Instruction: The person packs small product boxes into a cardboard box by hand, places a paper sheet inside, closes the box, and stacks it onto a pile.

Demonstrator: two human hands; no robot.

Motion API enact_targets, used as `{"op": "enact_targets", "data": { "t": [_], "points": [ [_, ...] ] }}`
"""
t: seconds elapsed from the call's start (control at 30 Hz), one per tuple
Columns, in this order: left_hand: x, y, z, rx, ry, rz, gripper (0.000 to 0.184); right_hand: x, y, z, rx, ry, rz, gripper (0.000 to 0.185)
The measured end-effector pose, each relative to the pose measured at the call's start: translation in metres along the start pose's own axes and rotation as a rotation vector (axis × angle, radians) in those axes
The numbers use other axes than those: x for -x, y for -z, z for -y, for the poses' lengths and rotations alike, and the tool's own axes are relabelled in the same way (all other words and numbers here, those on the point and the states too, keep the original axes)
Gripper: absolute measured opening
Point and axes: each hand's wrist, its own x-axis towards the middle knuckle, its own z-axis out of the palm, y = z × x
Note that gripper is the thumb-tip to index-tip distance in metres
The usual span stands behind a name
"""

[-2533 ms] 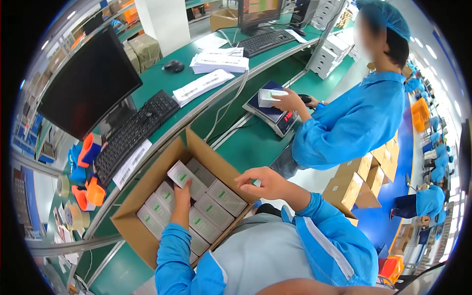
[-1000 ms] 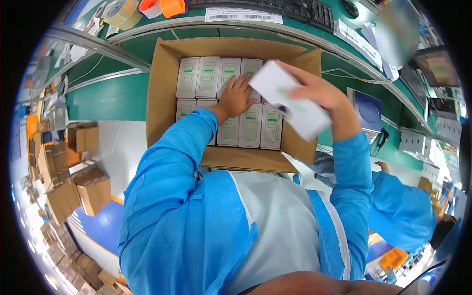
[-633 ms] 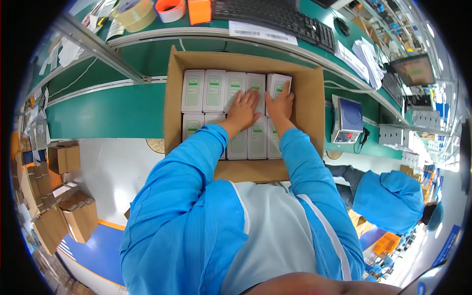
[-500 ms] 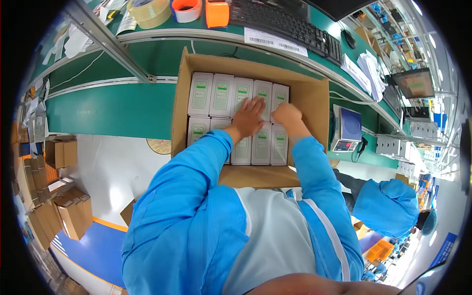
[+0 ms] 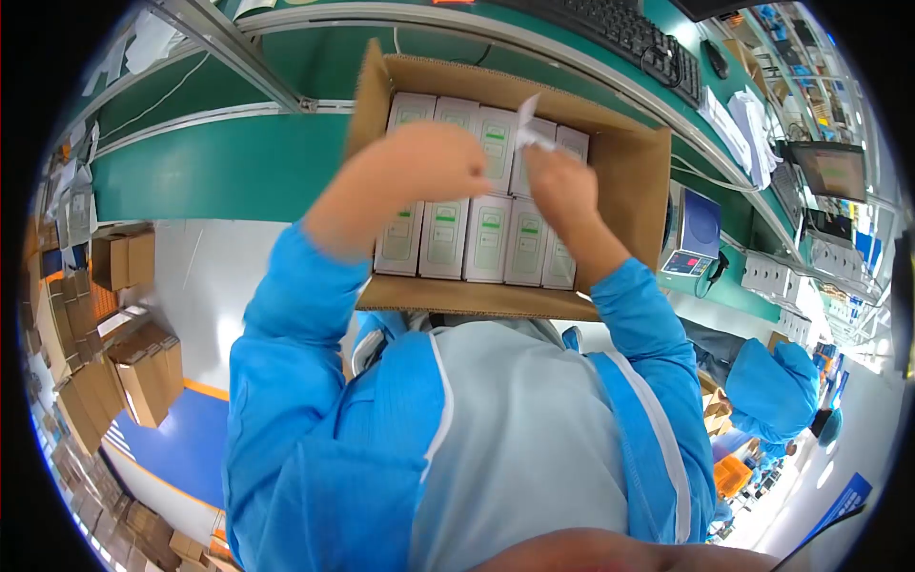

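Note:
An open cardboard box [image 5: 624, 191] holds two rows of slim white cartons [image 5: 441, 238] with green-marked labels. Above the back left cartons is my left hand [image 5: 419, 167], blurred, with its fingers curled in; whether anything is inside them is hidden. My right hand [image 5: 564, 186] is closed in a pinch over the back right cartons. From its fingertips a crumpled white strip [image 5: 526, 119], like thin paper or film, sticks up.
A green workbench [image 5: 210, 167] runs behind the box, under a shelf with a keyboard [image 5: 629, 33] and a mouse [image 5: 715, 59]. A scale [image 5: 698, 229] stands at the right. Folded cardboard boxes [image 5: 143, 377] stand at the left; a co-worker in blue [image 5: 772, 386] is at the right.
My left hand has lifted off the cartons, moved left and curled. A white strip now shows in my right hand. The view has shifted, so the box sits higher and farther right.

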Motion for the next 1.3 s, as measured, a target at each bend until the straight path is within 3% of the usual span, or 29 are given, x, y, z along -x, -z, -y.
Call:
{"op": "enact_targets", "data": {
  "t": [0.07, 0.1, 0.17, 0.2, 0.27, 0.3, 0.33, 0.4, 0.5, 0.6, 0.67, 0.77, 0.83, 0.87, 0.93, 0.97, 1.0, 1.03, 1.07, 1.13, 1.17, 1.23, 1.3],
  "points": [
    [0.045, -0.008, 0.039, -0.078, -0.139, -0.663, 0.036, 0.028, -0.071, 0.006, 0.043, 0.199, -0.125, 0.030],
    [0.057, -0.019, 0.050, 0.015, -0.078, -0.780, 0.046, 0.036, -0.088, 0.006, 0.072, 0.291, -0.187, 0.032],
    [0.065, -0.061, 0.068, 0.213, 0.070, -1.029, 0.072, 0.042, -0.024, 0.006, -0.267, 0.011, 0.055, 0.040],
    [0.057, -0.087, 0.071, 0.497, 0.049, -0.953, 0.081, 0.044, 0.009, 0.003, -0.436, -0.124, 0.188, 0.045],
    [0.041, -0.128, 0.066, 1.050, 0.014, -0.777, 0.101, 0.058, 0.034, -0.054, -0.297, -0.151, -0.322, 0.048],
    [0.041, -0.127, 0.047, 0.659, 0.117, -0.767, 0.099, 0.069, 0.050, -0.077, -0.145, -0.245, -0.374, 0.050],
    [0.038, -0.122, 0.037, 0.637, 0.141, -0.739, 0.098, 0.085, 0.061, -0.093, 0.009, -0.343, -0.425, 0.051],
    [0.033, -0.114, 0.024, 0.588, 0.190, -0.698, 0.096, 0.128, 0.040, -0.112, -0.288, -0.517, -0.175, 0.055],
    [0.046, -0.111, 0.040, 0.561, 0.222, -0.650, 0.093, 0.166, 0.005, -0.114, -0.434, -0.474, 0.000, 0.055],
    [0.081, -0.089, 0.011, 0.784, 0.263, -0.620, 0.092, 0.189, 0.018, -0.096, -0.461, -0.445, 0.030, 0.054],
    [0.089, -0.113, 0.021, 0.658, 0.145, -0.758, 0.085, 0.193, 0.030, -0.079, -0.490, -0.455, 0.028, 0.054],
    [0.059, -0.053, 0.053, 0.490, 0.715, -0.618, 0.077, 0.189, 0.034, -0.068, -0.516, -0.426, -0.001, 0.053],
    [0.007, -0.027, 0.099, -0.107, 0.424, -0.832, 0.069, 0.181, 0.011, -0.083, -0.583, -0.449, 0.020, 0.052],
    [-0.017, -0.006, 0.101, -0.243, 0.310, -0.837, 0.065, 0.183, 0.003, -0.086, -0.600, -0.413, 0.058, 0.059],
    [-0.056, 0.026, 0.102, -0.074, 0.628, -0.722, 0.061, 0.183, 0.004, -0.076, -0.563, -0.450, 0.125, 0.060],
    [-0.063, 0.034, 0.102, -0.099, 0.564, -0.684, 0.061, 0.193, 0.000, -0.070, -0.652, -0.420, -0.015, 0.053],
    [-0.072, 0.026, 0.136, -0.109, 0.392, -0.698, 0.060, 0.189, 0.037, -0.074, -0.822, -0.414, 0.313, 0.048],
    [-0.082, 0.019, 0.161, -0.171, 0.276, -0.728, 0.062, 0.201, -0.002, -0.050, -0.867, -0.305, -0.174, 0.049],
    [-0.094, 0.009, 0.102, -0.043, 0.570, -0.700, 0.064, 0.202, -0.024, -0.039, -0.962, -0.172, -0.192, 0.049],
    [-0.138, -0.045, 0.113, 0.074, 0.352, -0.433, 0.069, 0.180, -0.066, -0.018, -1.011, -0.016, 0.121, 0.051],
    [-0.146, -0.070, 0.051, 0.157, 0.366, -0.347, 0.074, 0.164, -0.096, -0.008, -0.937, 0.031, 0.280, 0.052],
    [-0.161, -0.129, 0.015, 0.155, 0.449, -0.244, 0.082, 0.140, -0.153, 0.000, -0.795, 0.127, 0.487, 0.053],
    [-0.172, -0.165, 0.030, -0.076, 0.511, -0.159, 0.084, 0.125, -0.188, -0.016, -0.724, 0.205, 0.570, 0.055]
  ]
}}
